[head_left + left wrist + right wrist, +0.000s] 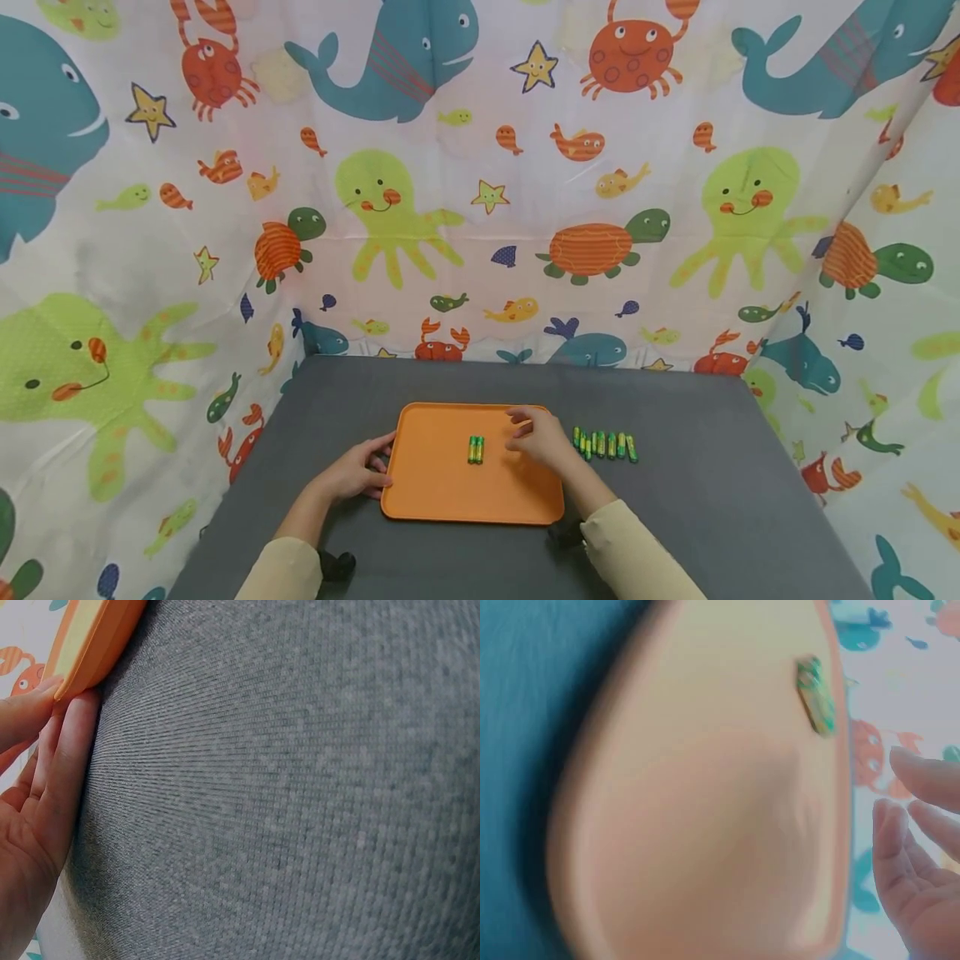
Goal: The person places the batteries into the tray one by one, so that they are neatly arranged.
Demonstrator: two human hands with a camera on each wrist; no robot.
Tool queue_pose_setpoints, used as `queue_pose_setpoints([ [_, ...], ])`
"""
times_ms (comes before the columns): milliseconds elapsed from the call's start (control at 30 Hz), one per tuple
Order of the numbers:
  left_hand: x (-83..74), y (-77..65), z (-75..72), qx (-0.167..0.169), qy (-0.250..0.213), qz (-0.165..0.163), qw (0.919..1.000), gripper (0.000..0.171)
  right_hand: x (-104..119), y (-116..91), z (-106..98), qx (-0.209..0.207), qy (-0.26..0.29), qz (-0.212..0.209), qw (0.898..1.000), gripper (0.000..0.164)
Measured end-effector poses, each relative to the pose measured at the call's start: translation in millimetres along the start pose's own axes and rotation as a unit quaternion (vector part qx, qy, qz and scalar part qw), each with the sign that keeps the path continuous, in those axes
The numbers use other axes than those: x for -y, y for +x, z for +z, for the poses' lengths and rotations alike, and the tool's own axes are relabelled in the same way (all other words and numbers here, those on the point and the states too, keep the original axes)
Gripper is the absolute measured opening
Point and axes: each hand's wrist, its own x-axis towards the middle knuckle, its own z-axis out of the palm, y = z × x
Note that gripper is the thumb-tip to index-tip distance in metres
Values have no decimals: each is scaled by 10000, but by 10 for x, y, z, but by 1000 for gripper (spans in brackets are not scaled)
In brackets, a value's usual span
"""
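Note:
An orange tray (pixel 442 487) lies on the grey table, and two green-and-yellow batteries (pixel 476 450) stand side by side near its middle. My left hand (pixel 356 468) holds the tray's left edge. In the left wrist view the thumb (pixel 30 712) is on the rim and the fingers are beneath it. Over the tray's right part hovers my right hand (pixel 536 437), fingers loosely bent and nothing between them. The right wrist view shows its thumb and fingertips (pixel 889 817) apart, with the batteries (pixel 815 696) farther along the tray.
To the right of the tray, several similar batteries (pixel 611 445) form an uneven row on the grey table (pixel 675 517). A white curtain (pixel 480 317) printed with sea animals encloses the back and both sides. Black straps (pixel 337 567) show at the wrists.

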Motion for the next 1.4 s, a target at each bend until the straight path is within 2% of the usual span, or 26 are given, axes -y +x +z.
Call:
queue_pose_setpoints([
  [167, -11, 3, 1, 17, -49, 11, 10000, 91, -74, -71, -367, -488, -174, 79, 9986, 52],
  [300, -14, -8, -1, -22, -71, -32, 10000, 91, -219, -112, -671, -614, -247, 292, 9974, 51],
  [400, -9, 5, 4, -6, -79, -8, 10000, 91, -362, -167, -875, -757, -277, 300, 9963, 53],
  [533, 8, 22, 14, 85, -79, 65, 9999, 91, -563, -283, -1123, -862, -417, 270, 9950, 60],
  [700, 5, 20, 24, 181, -160, 109, 9996, 91, -783, -443, -1377, -841, -593, 500, 9934, 72],
  [867, 11, 13, -5, 116, -142, 91, 9998, 91, -926, -541, -1495, -641, -801, 752, 9919, 74],
  [1100, 4, 27, -16, 43, -105, 20, 9999, 91, -1103, -639, -1525, -336, -993, 1083, 9886, 76],
  [1400, 3, 14, -19, 60, -95, 30, 9999, 91, -1264, -684, -1489, -498, -908, 1170, 9877, 65],
])
